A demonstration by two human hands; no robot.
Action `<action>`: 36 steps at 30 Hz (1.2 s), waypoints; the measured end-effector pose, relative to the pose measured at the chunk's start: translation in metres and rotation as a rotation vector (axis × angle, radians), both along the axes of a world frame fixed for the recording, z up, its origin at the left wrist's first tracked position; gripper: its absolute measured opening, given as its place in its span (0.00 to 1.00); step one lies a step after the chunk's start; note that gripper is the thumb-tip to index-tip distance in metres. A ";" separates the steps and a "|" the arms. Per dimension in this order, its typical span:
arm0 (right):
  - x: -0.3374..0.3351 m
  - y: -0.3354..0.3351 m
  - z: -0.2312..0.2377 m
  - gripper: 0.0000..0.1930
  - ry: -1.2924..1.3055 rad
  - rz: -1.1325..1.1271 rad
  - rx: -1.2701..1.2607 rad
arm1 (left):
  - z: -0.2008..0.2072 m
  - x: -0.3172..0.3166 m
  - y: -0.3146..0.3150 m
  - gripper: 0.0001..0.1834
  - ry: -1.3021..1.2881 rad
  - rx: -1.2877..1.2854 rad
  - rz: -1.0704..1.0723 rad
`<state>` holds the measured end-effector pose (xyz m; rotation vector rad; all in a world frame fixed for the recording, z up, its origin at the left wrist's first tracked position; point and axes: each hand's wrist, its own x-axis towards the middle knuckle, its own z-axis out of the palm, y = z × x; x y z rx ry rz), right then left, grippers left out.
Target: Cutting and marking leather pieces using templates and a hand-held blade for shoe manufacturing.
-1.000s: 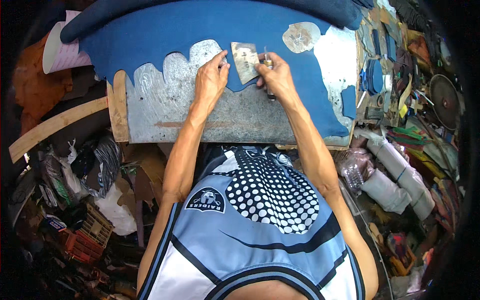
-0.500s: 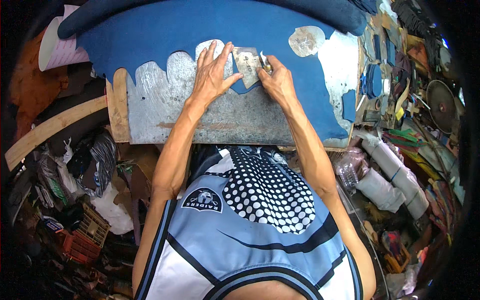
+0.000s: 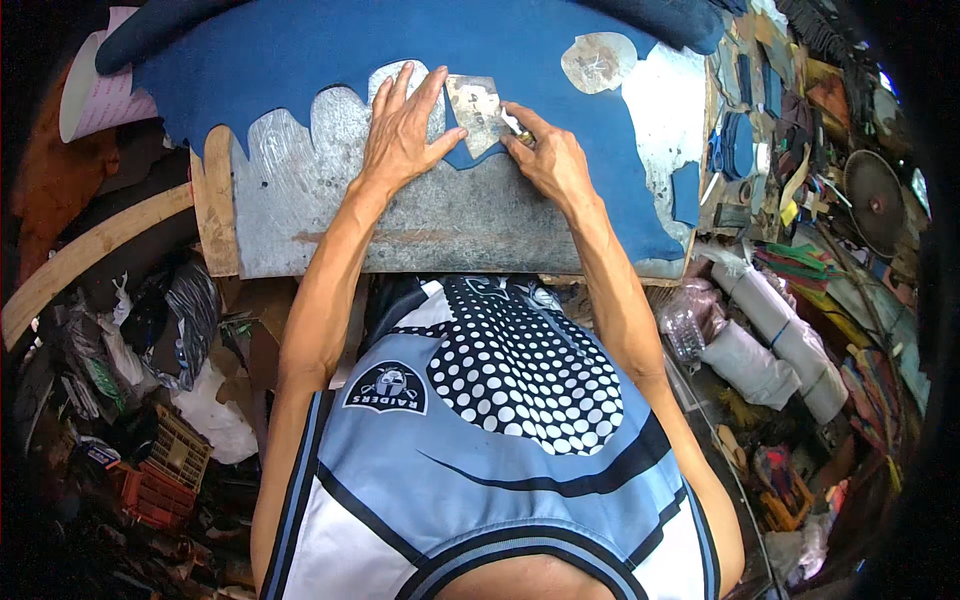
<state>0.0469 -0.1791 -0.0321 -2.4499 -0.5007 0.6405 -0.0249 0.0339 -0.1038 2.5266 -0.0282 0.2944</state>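
Note:
A blue sheet of leather-like material point(image 3: 300, 60) lies over a worn metal-topped table. On it rests a pale, stained flat pattern piece point(image 3: 473, 112) with angled edges. My left hand point(image 3: 405, 130) lies flat with fingers spread just left of the pattern piece, partly on the blue sheet and partly on bare metal. Against the pattern's right edge, my right hand point(image 3: 548, 160) is closed around a small knife point(image 3: 519, 128), whose tip is hard to make out. A narrow point of blue material shows below the pattern.
Another rounded pale pattern piece point(image 3: 598, 62) lies on the sheet to the right. A rolled part of the material point(image 3: 660, 22) runs along the far edge. Crates point(image 3: 165, 470), wrapped bundles point(image 3: 775, 320) and a fan point(image 3: 873, 197) crowd the sides.
My right hand with the knife has come nearer to me along the pattern's right edge. The left hand keeps its place beside the pattern. The whole view has shifted slightly.

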 end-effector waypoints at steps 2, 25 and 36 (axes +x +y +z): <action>0.001 -0.002 -0.004 0.23 -0.027 0.009 0.052 | 0.000 0.000 0.001 0.47 0.004 0.008 -0.002; -0.010 -0.001 -0.011 0.23 -0.070 0.017 0.044 | 0.001 -0.005 0.006 0.46 0.026 -0.072 0.006; -0.008 -0.037 0.038 0.27 0.423 -0.450 0.382 | 0.009 -0.005 0.003 0.24 0.041 0.041 -0.065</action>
